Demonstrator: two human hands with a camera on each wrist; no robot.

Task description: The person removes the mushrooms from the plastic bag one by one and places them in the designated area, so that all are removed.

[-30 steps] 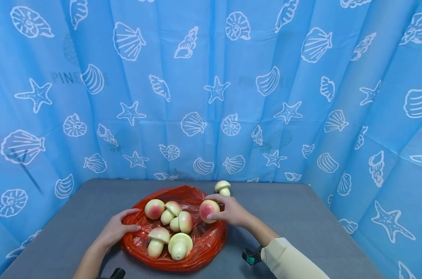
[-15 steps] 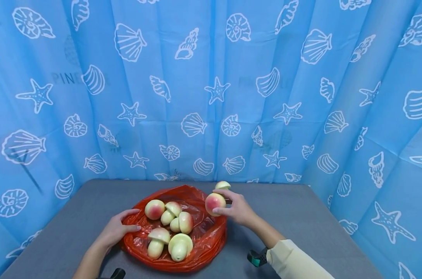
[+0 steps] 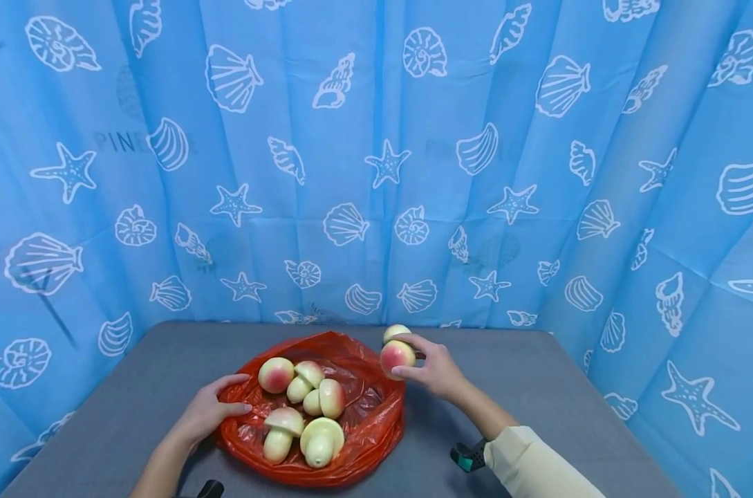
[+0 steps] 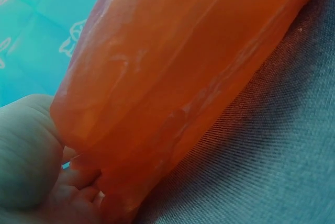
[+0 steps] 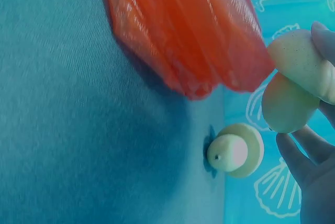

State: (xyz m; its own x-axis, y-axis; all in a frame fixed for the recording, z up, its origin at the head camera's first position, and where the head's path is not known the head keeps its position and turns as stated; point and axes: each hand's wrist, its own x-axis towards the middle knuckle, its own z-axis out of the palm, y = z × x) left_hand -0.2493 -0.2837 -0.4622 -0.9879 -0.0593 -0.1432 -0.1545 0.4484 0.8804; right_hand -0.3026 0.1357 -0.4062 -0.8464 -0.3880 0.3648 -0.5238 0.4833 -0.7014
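Observation:
A red plastic bag (image 3: 382, 436) lies spread open on the table, its mouth facing up. Inside it are several toy mushrooms (image 3: 279, 432), pale yellow with pink-tinged caps. My left hand (image 3: 209, 409) holds the bag's left side, thumb over the rim; in the left wrist view the film (image 4: 157, 77) hides most of the fingers. Between thumb and fingers, my right hand (image 3: 437, 370) grips another toy mushroom (image 3: 397, 357), raised beside the bag's right rim; its stem shows in the right wrist view. Behind it a further mushroom (image 5: 230, 152) stands on the table, partly hidden in the head view.
The grey cloth-covered table (image 3: 525, 401) stretches out to the right of the bag. A blue curtain (image 3: 376, 173) with white shell prints hangs behind the far edge and along both sides. A dark band (image 3: 466, 456) sits at my right wrist.
My right hand has moved right and slightly back with the toy mushroom, from above the bag to beyond its right rim. The left hand and the bag stay where they were.

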